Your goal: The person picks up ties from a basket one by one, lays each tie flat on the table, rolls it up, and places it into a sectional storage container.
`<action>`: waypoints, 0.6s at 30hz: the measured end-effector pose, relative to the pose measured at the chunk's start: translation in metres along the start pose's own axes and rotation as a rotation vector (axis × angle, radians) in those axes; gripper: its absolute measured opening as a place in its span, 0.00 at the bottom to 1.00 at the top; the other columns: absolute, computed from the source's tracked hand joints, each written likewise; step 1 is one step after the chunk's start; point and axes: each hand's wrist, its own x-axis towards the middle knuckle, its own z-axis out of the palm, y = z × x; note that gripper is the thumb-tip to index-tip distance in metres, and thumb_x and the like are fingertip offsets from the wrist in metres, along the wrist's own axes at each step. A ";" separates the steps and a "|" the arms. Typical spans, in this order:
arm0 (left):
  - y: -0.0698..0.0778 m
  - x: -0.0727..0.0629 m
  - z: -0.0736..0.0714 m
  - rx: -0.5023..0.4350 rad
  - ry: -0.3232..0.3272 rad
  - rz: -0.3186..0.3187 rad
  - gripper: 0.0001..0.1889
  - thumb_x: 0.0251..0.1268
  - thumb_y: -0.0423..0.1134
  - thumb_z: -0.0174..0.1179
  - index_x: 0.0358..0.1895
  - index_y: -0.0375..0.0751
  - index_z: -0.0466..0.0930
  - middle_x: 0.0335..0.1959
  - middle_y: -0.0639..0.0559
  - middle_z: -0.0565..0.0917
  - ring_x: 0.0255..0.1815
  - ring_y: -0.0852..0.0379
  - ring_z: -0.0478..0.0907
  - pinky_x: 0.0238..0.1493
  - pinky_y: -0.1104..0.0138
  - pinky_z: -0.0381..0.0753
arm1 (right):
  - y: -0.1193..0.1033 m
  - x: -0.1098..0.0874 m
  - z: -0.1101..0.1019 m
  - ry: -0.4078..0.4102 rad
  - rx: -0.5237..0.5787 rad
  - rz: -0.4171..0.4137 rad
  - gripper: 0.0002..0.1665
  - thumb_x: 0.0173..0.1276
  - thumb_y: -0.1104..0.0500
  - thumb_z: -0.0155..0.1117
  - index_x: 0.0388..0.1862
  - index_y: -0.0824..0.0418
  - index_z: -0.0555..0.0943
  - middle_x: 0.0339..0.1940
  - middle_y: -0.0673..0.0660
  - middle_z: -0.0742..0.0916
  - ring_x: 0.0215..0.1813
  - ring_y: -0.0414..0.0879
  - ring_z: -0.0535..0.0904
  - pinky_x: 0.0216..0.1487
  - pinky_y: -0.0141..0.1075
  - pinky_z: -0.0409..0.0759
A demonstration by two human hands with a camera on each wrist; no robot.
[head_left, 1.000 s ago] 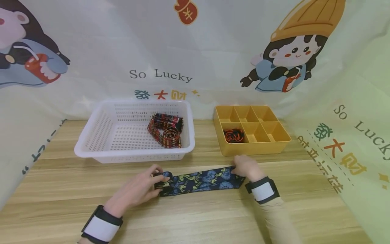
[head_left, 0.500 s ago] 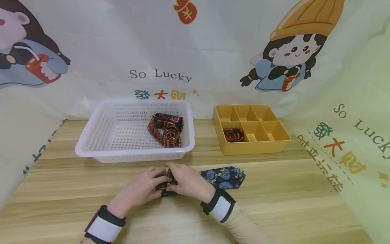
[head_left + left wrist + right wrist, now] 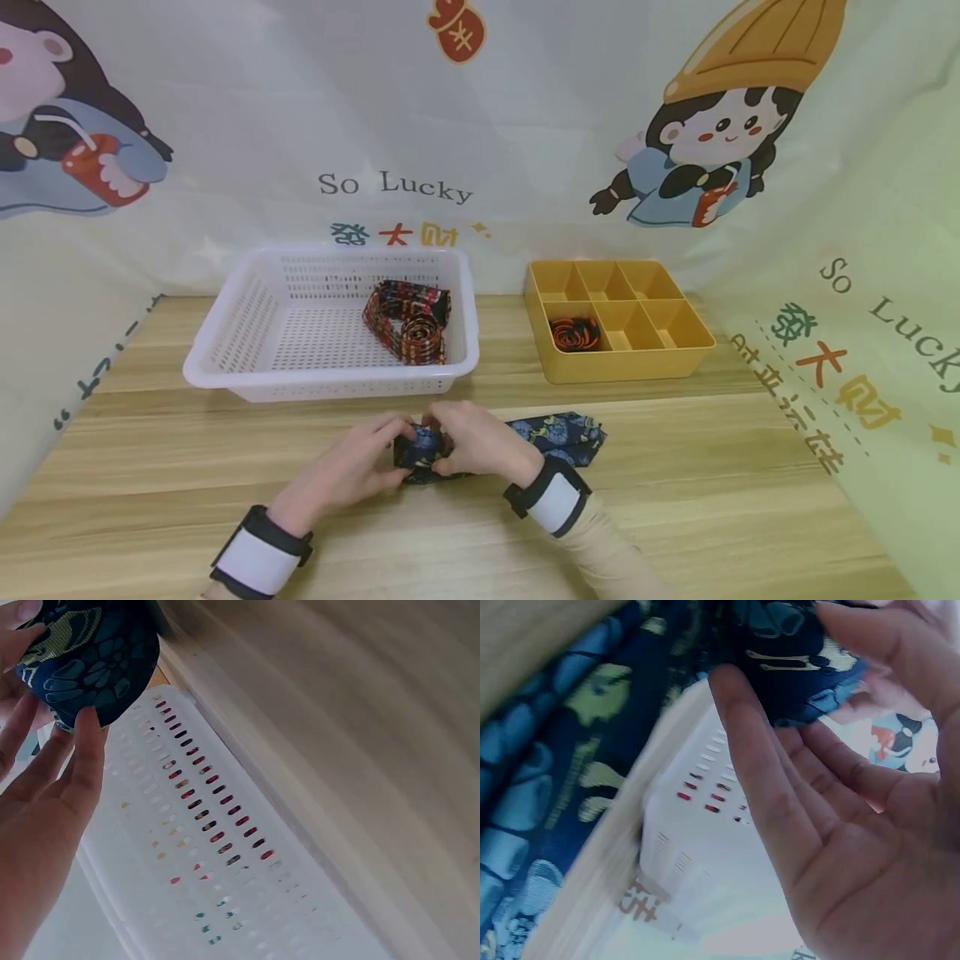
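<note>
A navy necktie (image 3: 558,435) with blue flowers and yellow-green figures lies on the table, its left part wound into a roll (image 3: 422,446). My left hand (image 3: 352,462) grips the roll's left side, fingertips on top and thumb low at the front. From the other side my right hand (image 3: 480,446) holds the same roll between thumb and fingers. The flat pointed end stretches out to the right beyond my right wrist. In the left wrist view the rolled necktie (image 3: 97,664) shows a flower on its outer face; in the right wrist view thumb and fingers bracket the roll (image 3: 795,667).
Behind my hands stands a white perforated basket (image 3: 330,390) with red-patterned neckties (image 3: 420,333), one coiled. To its right is a yellow six-section box (image 3: 637,364); its front left section holds a rolled black-and-orange necktie (image 3: 576,334). Printed cloth (image 3: 525,142) walls in the table.
My right hand has left the necktie's right end and moved left to the roll, which both hands now hold. The roll has turned up more into view and shifted slightly right.
</note>
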 end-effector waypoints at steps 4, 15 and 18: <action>0.002 0.001 0.000 0.089 0.034 0.062 0.15 0.42 0.32 0.71 0.36 0.39 0.79 0.49 0.39 0.80 0.47 0.46 0.79 0.48 0.57 0.82 | -0.001 -0.001 0.001 -0.002 -0.088 0.007 0.31 0.51 0.54 0.75 0.53 0.57 0.74 0.48 0.52 0.82 0.45 0.41 0.79 0.44 0.28 0.78; 0.003 0.000 0.003 0.031 -0.092 -0.018 0.23 0.49 0.35 0.70 0.50 0.39 0.75 0.56 0.37 0.74 0.50 0.45 0.80 0.49 0.56 0.82 | 0.004 -0.001 0.005 0.004 -0.153 0.057 0.27 0.48 0.51 0.78 0.44 0.59 0.77 0.42 0.51 0.83 0.42 0.40 0.78 0.44 0.29 0.78; 0.004 0.000 0.001 0.019 -0.118 -0.055 0.18 0.50 0.33 0.69 0.46 0.39 0.77 0.56 0.34 0.76 0.52 0.41 0.79 0.51 0.53 0.80 | 0.006 0.000 0.005 -0.005 -0.168 0.073 0.27 0.47 0.51 0.78 0.44 0.58 0.77 0.42 0.51 0.84 0.42 0.40 0.78 0.45 0.30 0.79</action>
